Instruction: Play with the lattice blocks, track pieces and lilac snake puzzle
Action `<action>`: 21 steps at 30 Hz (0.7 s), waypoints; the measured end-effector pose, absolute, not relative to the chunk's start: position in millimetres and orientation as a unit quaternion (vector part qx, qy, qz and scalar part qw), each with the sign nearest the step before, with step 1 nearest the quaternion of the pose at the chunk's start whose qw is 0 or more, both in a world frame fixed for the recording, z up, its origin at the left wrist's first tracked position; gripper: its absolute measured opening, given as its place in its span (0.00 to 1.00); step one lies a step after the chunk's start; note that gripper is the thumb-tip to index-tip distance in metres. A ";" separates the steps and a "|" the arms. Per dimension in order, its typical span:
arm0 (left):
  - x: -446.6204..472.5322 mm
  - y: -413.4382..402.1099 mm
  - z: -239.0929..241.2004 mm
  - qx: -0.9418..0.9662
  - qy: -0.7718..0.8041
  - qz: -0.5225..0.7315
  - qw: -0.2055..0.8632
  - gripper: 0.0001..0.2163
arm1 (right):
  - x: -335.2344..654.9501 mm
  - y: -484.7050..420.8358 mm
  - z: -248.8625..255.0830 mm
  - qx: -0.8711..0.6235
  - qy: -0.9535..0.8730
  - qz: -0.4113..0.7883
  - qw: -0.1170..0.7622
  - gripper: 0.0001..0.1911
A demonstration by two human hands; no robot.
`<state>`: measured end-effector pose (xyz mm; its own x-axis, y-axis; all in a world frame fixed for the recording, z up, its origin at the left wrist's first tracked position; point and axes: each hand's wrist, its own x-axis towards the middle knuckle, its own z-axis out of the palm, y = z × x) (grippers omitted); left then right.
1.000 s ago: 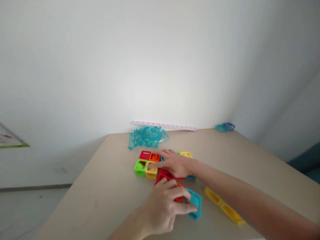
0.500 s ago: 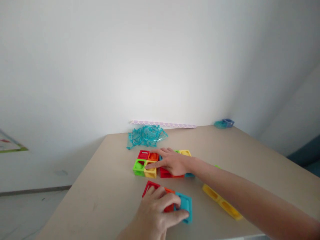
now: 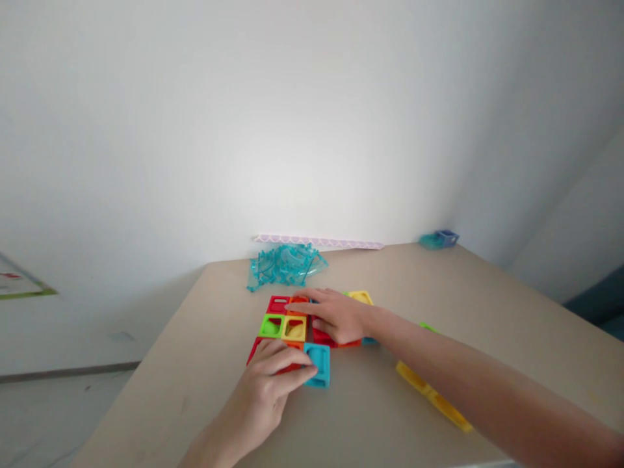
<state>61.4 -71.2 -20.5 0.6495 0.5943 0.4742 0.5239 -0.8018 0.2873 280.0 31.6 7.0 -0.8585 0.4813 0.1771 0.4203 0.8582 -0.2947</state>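
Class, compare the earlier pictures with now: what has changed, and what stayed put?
The left hand, keeping its grip on the red-orange-blue block row, has moved it leftward, up to the near side of the green block and yellow block. One finger of the right hand has moved off the yellow block. The teal plastic bundle and lattice-patterned strip stayed put.

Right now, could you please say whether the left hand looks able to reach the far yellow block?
Probably not directly: the right hand lies across the way from the left hand to the far yellow block.
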 end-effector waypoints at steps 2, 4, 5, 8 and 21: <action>65.6 -67.8 -18.9 0.908 0.306 0.280 0.065 0.17 | 279.2 30.3 8.1 -0.241 -0.956 0.120 0.120 0.30; 63.9 -64.1 -18.2 0.905 0.315 0.281 0.057 0.15 | 278.2 29.7 7.9 -0.245 -0.954 0.120 0.125 0.30; 61.3 -62.0 -18.8 0.893 0.339 0.292 0.051 0.14 | 277.7 29.8 7.2 -0.246 -0.953 0.122 0.130 0.30; 52.2 -55.9 -24.5 0.793 0.486 0.362 0.065 0.21 | 275.9 31.4 4.7 -0.267 -0.944 0.123 0.147 0.27; 61.3 -57.1 -45.5 0.675 0.544 0.383 0.319 0.30 | 273.1 49.2 -4.1 -0.592 -0.754 0.146 0.245 0.24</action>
<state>61.3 -57.1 -45.5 0.1153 0.9785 0.1707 0.4903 -0.2055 0.8469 273.1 49.2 -4.1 -0.1799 0.9639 0.1965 0.8204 0.2572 -0.5106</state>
